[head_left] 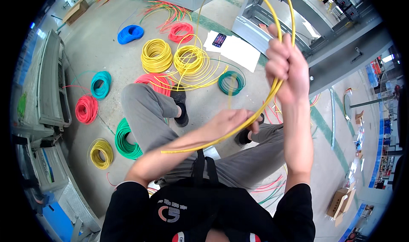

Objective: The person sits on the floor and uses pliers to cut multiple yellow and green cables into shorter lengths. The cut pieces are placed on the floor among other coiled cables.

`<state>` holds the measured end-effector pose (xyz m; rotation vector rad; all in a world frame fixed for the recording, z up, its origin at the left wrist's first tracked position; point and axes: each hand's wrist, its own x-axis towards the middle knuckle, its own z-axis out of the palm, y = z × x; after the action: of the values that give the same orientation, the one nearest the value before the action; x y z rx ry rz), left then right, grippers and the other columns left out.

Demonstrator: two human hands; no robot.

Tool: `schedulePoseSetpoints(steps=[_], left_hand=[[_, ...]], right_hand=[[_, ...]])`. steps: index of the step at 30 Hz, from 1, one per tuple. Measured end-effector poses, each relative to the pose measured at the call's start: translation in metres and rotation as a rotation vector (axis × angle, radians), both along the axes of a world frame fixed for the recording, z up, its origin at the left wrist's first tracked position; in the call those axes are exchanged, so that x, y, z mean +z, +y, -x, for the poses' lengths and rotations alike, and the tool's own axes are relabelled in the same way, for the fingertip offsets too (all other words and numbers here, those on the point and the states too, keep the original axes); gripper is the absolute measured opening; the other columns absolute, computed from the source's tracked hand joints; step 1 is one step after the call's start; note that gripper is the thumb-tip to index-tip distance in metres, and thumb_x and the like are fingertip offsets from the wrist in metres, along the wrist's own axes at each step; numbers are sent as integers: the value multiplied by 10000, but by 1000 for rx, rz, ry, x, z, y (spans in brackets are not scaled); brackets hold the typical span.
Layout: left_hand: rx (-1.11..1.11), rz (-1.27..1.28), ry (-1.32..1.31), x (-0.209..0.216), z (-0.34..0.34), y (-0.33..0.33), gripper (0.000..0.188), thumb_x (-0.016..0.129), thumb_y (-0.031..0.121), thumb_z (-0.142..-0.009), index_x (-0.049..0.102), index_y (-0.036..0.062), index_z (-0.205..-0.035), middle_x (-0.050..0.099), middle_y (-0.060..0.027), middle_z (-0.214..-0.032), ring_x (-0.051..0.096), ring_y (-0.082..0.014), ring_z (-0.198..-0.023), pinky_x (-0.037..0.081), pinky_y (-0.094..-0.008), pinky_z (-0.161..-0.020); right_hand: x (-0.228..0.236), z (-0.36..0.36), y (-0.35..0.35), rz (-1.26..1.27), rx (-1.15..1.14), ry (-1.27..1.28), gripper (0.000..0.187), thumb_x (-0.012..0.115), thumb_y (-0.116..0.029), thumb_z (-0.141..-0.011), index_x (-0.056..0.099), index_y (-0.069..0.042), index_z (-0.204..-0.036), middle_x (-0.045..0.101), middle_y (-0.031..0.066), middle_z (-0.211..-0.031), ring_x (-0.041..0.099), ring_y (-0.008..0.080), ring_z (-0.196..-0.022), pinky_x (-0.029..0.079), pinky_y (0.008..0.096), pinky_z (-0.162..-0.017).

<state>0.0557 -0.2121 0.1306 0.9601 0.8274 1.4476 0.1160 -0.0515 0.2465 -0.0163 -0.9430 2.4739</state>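
Note:
A yellow wire [272, 91], doubled into long strands, runs through my right hand [287, 63], which is closed around it at the upper right. From there the strands arch up past the top of the view. Lower down, my left hand [238, 119] is slightly blurred, its fingers curled at the same wire. One free end of the wire lies across the front of my left forearm. On the floor, a loosely spread yellow coil [189, 61] has a strand rising from it. Beside it sits a tighter yellow coil [155, 55].
Around my legs lie a blue coil [130, 34], red coils [86, 109], a teal coil [101, 85] and green coils [123, 142]. A phone [219, 40] rests on white paper sheets [240, 52]. Grey metal cabinets [255, 25] stand ahead; a cardboard box [341, 201] is far right.

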Motion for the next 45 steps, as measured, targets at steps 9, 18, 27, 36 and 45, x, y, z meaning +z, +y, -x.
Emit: schedulePoseSetpoints(steps=[9, 18, 27, 36, 45], left_hand=[[182, -134, 675, -55, -7, -97, 135, 617, 76, -858, 611, -16, -956, 586, -146, -720, 580, -313, -629, 456, -364, -566], [260, -239, 1130, -52, 22, -127, 163, 651, -21, -732, 601, -27, -886, 536, -111, -658, 571, -267, -567, 447, -355, -488], [521, -48, 876, -85, 9, -102, 118, 571, 17, -877, 567, -37, -981, 596, -153, -698, 616, -253, -596, 473, -320, -538], [615, -53, 726, -43, -24, -38, 171, 493, 73, -947, 553, -39, -1061, 604, -72, -649, 608, -142, -573, 470, -274, -532], [140, 141, 233, -37, -25, -64, 275, 426, 189, -997, 571, -28, -1086, 583, -45, -634, 613, -118, -607, 476, -263, -642]], right_hand=[[16, -57, 172, 430, 118, 3, 339, 354, -2, -969, 352, 128, -1282, 420, 30, -721, 372, 69, -510, 398, 182, -439], [-16, -53, 115, 359, 69, 80, 533, 254, -182, -1012, 70, 86, -1433, 150, 294, -1486, 171, 385, -1398, 97, 570, -1152], [-6, -109, 85, 450, 350, 238, 386, 332, -68, -989, 311, 109, -1332, 364, 261, -1365, 475, 344, -1201, 502, 392, -974], [-74, -10, -36, -25, -74, -297, 406, 374, -263, -1009, 459, 55, -1245, 546, 219, -1230, 562, 310, -1108, 449, 456, -957], [-77, 35, 5, 24, 222, -212, 408, 392, -302, -1015, 472, 42, -1219, 327, -60, -678, 249, 10, -461, 217, 161, -347]])
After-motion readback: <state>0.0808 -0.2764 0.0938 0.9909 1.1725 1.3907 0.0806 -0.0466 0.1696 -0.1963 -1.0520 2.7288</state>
